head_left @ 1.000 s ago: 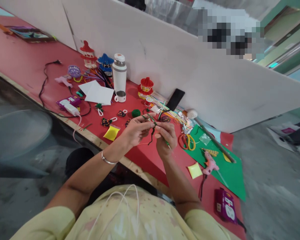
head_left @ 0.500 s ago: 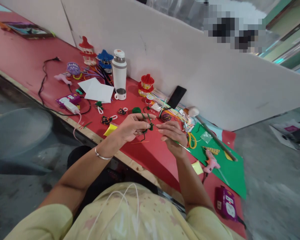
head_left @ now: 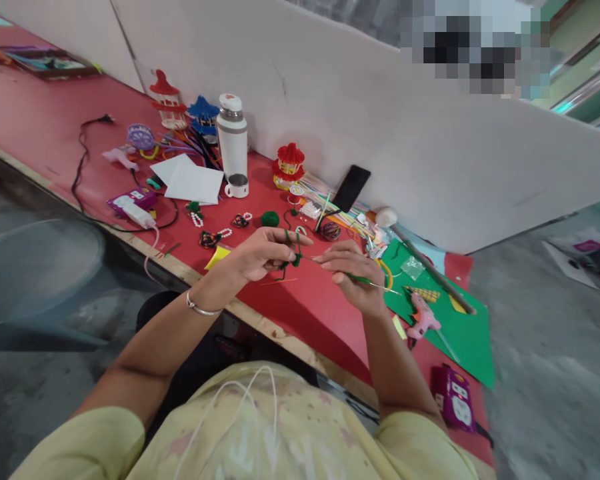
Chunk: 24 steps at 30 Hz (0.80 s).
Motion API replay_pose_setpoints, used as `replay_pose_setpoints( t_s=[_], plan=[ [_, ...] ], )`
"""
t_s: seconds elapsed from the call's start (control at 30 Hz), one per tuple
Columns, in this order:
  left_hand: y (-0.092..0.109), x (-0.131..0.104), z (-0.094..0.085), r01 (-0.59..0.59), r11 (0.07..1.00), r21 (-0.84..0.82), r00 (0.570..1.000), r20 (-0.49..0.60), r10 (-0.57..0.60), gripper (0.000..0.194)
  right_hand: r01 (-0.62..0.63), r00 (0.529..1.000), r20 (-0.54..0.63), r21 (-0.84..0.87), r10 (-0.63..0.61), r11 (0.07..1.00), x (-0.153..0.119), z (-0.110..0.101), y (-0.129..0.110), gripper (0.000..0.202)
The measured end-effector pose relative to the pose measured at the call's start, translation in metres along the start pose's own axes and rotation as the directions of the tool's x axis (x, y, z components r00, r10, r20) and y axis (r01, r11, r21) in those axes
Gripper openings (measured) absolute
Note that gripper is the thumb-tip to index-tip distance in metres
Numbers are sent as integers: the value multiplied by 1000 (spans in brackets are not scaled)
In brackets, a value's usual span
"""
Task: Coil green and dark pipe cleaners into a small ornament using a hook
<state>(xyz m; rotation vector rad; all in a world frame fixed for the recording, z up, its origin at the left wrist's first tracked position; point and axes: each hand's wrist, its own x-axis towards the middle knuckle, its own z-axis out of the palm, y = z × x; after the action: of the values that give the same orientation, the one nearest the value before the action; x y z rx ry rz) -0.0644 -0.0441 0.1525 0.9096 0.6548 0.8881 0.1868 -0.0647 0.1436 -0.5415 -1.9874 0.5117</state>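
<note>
My left hand pinches a small piece of dark green crochet, with green yarn looped over its raised index finger. In my right hand is a crochet hook with a green grip, its thin tip reaching left to the crochet piece. The hook's other metal end sticks out to the right past the palm. A ball of green yarn lies on the red table just beyond my left hand. A multicoloured yarn ball sits behind my right hand.
A white flask and its cup stand at the back near a phone. To the right are a pink glue gun on green sheet, yellow scissors and a purple power box. Beaded keychains lie left.
My right hand has shifted slightly right and turned, and the hook's rear end points further right. My left hand keeps its pinch. The whole view has moved a little.
</note>
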Motion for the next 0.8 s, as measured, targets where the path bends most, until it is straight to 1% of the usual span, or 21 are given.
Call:
replay_pose_setpoints(
  t_s=[0.07, 0.13, 0.2, 0.23, 0.27, 0.3, 0.33, 0.4, 0.47, 0.57, 0.63, 0.67, 0.73, 0.8],
  plan=[
    [0, 0, -1, 16, 1000, 7, 1000, 26, -17, 37, -25, 1000, -2, 76, 26, 997, -1, 0, 1, 19],
    [-2, 1, 1, 17, 1000, 23, 999, 44, -18, 36, -84, 996, -21, 177, 89, 981, -2, 5, 4, 18],
    [-5, 3, 6, -27, 999, 32, 999, 29, 26, 37, -144, 980, -89, 287, 176, 947, -5, 16, 7, 20],
    [-8, 4, 10, -70, 997, 32, 998, 0, 70, 38, -164, 966, -139, 330, 219, 930, -6, 23, 9, 23],
    [-11, 5, 14, -119, 992, 29, 992, -39, 120, 40, -177, 944, -208, 340, 257, 924, -7, 31, 10, 27],
    [-14, 7, 19, -169, 985, 31, 981, -89, 171, 43, -214, 922, -251, 308, 296, 927, -7, 38, 11, 28],
    [-17, 8, 22, -212, 977, 29, 967, -142, 214, 44, -222, 906, -301, 263, 299, 939, -8, 44, 12, 26],
    [-22, 10, 27, -235, 972, 21, 952, -198, 235, 48, -217, 891, -361, 193, 275, 957, -8, 54, 14, 27],
    [-25, 10, 29, -214, 977, 5, 954, -216, 210, 52, -211, 878, -387, 214, 281, 954, -8, 59, 18, 30],
    [-24, 8, 28, -183, 983, 12, 959, -219, 182, 53, -271, 828, -395, 338, 397, 901, -9, 61, 24, 39],
    [-23, 7, 27, -192, 981, 32, 954, -229, 194, 51, -304, 806, -387, 377, 447, 875, -9, 60, 26, 40],
    [-22, 6, 27, -205, 978, 45, 949, -233, 210, 50, -304, 811, -380, 376, 445, 875, -9, 59, 26, 38],
    [-23, 6, 26, -240, 965, 110, 935, -243, 260, 47, -276, 842, -369, 332, 394, 902, -9, 55, 25, 31],
    [-26, 7, 26, -275, 929, 247, 896, -283, 341, 38, -230, 885, -365, 200, 290, 952, -8, 51, 23, 22]
  ],
)
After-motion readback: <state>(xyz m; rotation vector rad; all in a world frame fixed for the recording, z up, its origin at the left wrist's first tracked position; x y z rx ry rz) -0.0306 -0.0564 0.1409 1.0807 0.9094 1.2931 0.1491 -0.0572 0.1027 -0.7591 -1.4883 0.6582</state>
